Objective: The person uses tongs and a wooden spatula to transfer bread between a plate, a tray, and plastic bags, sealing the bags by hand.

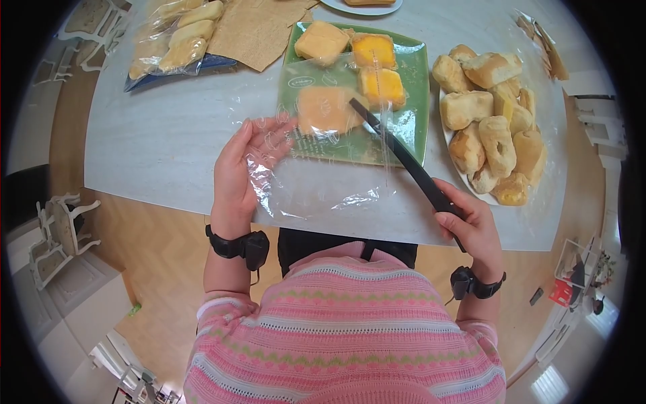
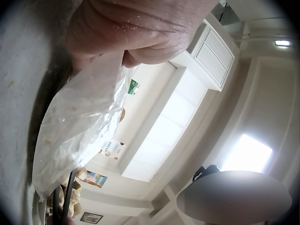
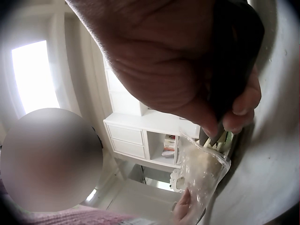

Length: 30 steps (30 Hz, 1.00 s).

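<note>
In the head view, the left hand [image 1: 252, 161] holds a clear printed plastic bag [image 1: 303, 195] by its left side, fingers showing through the film. The bag [image 2: 79, 122] hangs from that hand [image 2: 136, 33] in the left wrist view. Curled round black tongs [image 1: 417, 172], the right hand [image 1: 471, 225] has their tips at a pale square bread piece [image 1: 326, 111]. That piece looks hazy through the film; whether it lies inside the bag or under it, I cannot tell. Three more square pieces, two with yellow tops [image 1: 373, 50], lie on a green plate [image 1: 417, 128].
Right of the green plate, a white dish [image 1: 449, 151] bears a heap of bread rolls [image 1: 498, 145]. At the back left are bagged rolls [image 1: 192, 37] on a blue tray [image 1: 145, 82] and brown paper [image 1: 259, 30]. Another white plate [image 1: 363, 9] stands at the far edge.
</note>
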Tool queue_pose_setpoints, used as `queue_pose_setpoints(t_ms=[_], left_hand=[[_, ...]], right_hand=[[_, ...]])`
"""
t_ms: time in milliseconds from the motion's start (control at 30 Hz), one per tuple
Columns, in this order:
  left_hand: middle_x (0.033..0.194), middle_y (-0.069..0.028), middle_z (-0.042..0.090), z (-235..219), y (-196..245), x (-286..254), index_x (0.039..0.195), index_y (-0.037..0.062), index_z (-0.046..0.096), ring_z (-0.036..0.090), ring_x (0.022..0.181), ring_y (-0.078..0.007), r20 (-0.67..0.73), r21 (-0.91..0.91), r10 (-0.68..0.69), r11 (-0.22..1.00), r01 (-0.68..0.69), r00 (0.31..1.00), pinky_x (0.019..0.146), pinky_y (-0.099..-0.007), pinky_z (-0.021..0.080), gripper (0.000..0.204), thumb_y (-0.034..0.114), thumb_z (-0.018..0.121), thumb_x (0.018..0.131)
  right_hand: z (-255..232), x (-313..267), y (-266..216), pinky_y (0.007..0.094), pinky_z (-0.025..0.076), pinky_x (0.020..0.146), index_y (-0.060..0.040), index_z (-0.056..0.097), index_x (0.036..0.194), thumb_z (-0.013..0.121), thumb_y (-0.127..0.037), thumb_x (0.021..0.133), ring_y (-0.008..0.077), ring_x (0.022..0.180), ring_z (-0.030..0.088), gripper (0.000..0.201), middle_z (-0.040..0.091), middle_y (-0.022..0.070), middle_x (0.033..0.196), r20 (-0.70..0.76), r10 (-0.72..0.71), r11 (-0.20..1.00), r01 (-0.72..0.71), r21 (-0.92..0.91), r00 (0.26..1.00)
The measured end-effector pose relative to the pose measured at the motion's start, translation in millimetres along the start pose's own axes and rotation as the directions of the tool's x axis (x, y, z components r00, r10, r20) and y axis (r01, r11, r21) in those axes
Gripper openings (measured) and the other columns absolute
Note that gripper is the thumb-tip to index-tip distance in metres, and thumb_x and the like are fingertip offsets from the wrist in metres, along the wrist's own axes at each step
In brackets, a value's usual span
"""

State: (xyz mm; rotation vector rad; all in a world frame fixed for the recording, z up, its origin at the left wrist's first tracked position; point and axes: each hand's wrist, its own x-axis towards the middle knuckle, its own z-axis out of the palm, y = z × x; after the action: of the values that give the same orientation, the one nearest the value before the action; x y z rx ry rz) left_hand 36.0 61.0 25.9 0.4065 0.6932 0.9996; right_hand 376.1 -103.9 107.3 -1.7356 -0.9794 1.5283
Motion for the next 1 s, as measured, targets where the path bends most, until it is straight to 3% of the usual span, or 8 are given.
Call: queue_pose_setpoints(t_ms=[333, 400, 633, 700, 800, 933, 1000], left_hand=[[0.130, -0.0218, 0.062, -17, 25, -3, 0.116, 0.0005, 0.060, 0.060, 0.121, -0.0394, -0.105, 0.017, 0.066, 0.998, -0.064, 0.992, 0.097, -0.0486, 0.053, 0.034, 0.030, 0.045, 0.108], [0.127, -0.0205, 0.063, -22, 32, -4, 0.116, 0.0030, 0.061, 0.062, 0.118, -0.0393, -0.199, 0.111, 0.059, 0.993, -0.038, 0.978, 0.093, -0.0472, 0.055, 0.033, 0.031, 0.047, 0.107], [0.118, -0.0177, 0.067, -43, 55, 3, 0.118, 0.0022, 0.061, 0.070, 0.103, -0.0343, -0.282, 0.227, 0.080, 0.974, -0.015, 0.956, 0.077, -0.0398, 0.060, 0.032, 0.029, 0.049, 0.106], [0.110, -0.0164, 0.070, -45, 65, 3, 0.120, 0.0005, 0.060, 0.073, 0.092, -0.0307, -0.330, 0.431, 0.140, 0.902, 0.017, 0.933, 0.072, -0.0364, 0.060, 0.031, 0.026, 0.051, 0.105], [0.104, -0.0111, 0.070, -53, 77, 5, 0.124, 0.0015, 0.059, 0.071, 0.089, -0.0234, -0.296, 0.542, 0.177, 0.840, 0.012, 0.939, 0.069, -0.0308, 0.056, 0.031, 0.024, 0.056, 0.103], [0.104, -0.0110, 0.071, -51, 85, 3, 0.126, 0.0002, 0.058, 0.071, 0.087, -0.0212, -0.273, 0.672, 0.261, 0.741, -0.010, 0.926, 0.070, -0.0306, 0.055, 0.033, 0.021, 0.061, 0.100], [0.113, -0.0134, 0.069, -48, 87, 1, 0.131, 0.0007, 0.056, 0.070, 0.089, -0.0202, -0.286, 0.780, 0.342, 0.626, 0.010, 0.895, 0.074, -0.0301, 0.054, 0.041, 0.018, 0.068, 0.096]], right_hand=[[-2, 0, 6, 0.0170, 0.035, 0.052, -0.0054, 0.055, 0.143, 0.071, -0.006, 0.090, -0.0004, 0.062, 0.046, 0.055, 0.058, -0.0076, 0.080, -0.012, 0.031, 0.999, -0.031, 0.045, 0.999], [-2, 0, 8, 0.0170, 0.035, 0.052, -0.0054, 0.055, 0.143, 0.072, -0.006, 0.090, -0.0003, 0.062, 0.045, 0.055, 0.058, -0.0076, 0.080, -0.010, 0.031, 0.999, -0.031, 0.038, 0.999], [-2, 2, 12, 0.0171, 0.037, 0.053, -0.0047, 0.055, 0.143, 0.072, -0.008, 0.090, 0.0001, 0.061, 0.047, 0.055, 0.058, -0.0071, 0.078, -0.007, 0.045, 0.998, -0.045, 0.039, 0.999], [-2, 2, 13, 0.0172, 0.038, 0.053, -0.0043, 0.055, 0.142, 0.072, -0.008, 0.090, 0.0003, 0.061, 0.048, 0.055, 0.058, -0.0070, 0.077, -0.007, 0.040, 0.998, -0.040, 0.038, 0.999], [-2, 1, 12, 0.0176, 0.039, 0.053, -0.0035, 0.054, 0.142, 0.072, -0.009, 0.091, 0.0006, 0.062, 0.050, 0.055, 0.058, -0.0065, 0.077, -0.008, 0.055, 0.997, -0.055, 0.047, 0.998], [0, 2, 12, 0.0177, 0.039, 0.052, -0.0029, 0.054, 0.142, 0.071, -0.009, 0.092, 0.0007, 0.062, 0.050, 0.053, 0.058, -0.0058, 0.077, 0.006, 0.063, 0.996, -0.063, 0.069, 0.998], [0, 2, 13, 0.0177, 0.039, 0.052, -0.0028, 0.054, 0.142, 0.071, -0.009, 0.092, 0.0008, 0.062, 0.050, 0.053, 0.058, -0.0057, 0.077, 0.012, 0.067, 0.995, -0.067, 0.068, 0.998]])
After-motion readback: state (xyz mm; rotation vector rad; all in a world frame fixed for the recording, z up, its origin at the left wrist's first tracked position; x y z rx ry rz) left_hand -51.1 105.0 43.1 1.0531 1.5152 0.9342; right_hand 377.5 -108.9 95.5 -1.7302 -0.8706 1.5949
